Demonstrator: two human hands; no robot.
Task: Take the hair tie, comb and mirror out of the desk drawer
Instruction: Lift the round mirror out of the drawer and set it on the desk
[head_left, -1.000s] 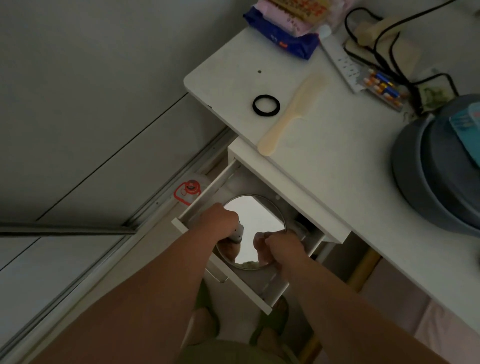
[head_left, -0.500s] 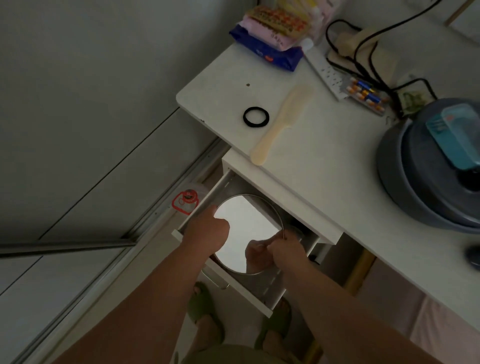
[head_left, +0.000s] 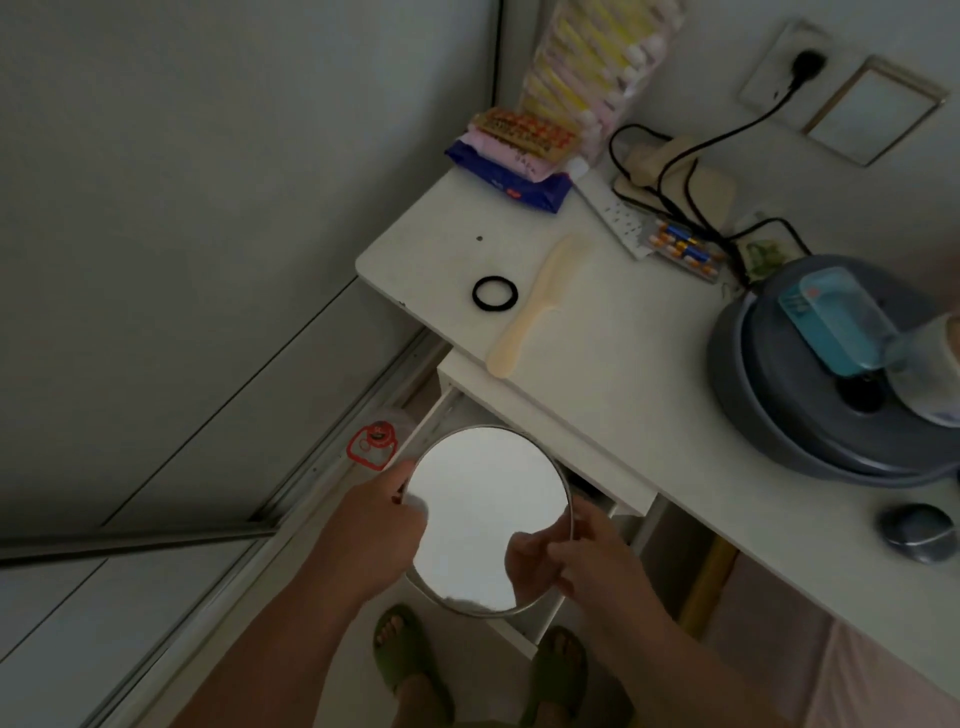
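A round metal-rimmed mirror (head_left: 483, 499) is held above the open white desk drawer (head_left: 524, 631). My left hand (head_left: 371, 530) grips its left rim and my right hand (head_left: 587, 551) pinches its lower right rim. The mirror hides most of the drawer's inside. On the white desk top (head_left: 597, 364) a black hair tie (head_left: 494, 294) lies near the left corner. A cream comb (head_left: 535, 306) lies just right of it, its handle end at the desk's front edge.
At the desk's back stand stacked packets (head_left: 511, 156), a power strip with black cables (head_left: 623, 208) and a battery pack (head_left: 683, 249). A grey round appliance (head_left: 831, 374) fills the right. A red-labelled container (head_left: 371, 447) sits on the floor left of the drawer. My feet in green slippers (head_left: 410, 649) are below.
Both hands have lifted the mirror up out of the drawer, where it lay flat a second ago. The view has tilted up toward the wall.
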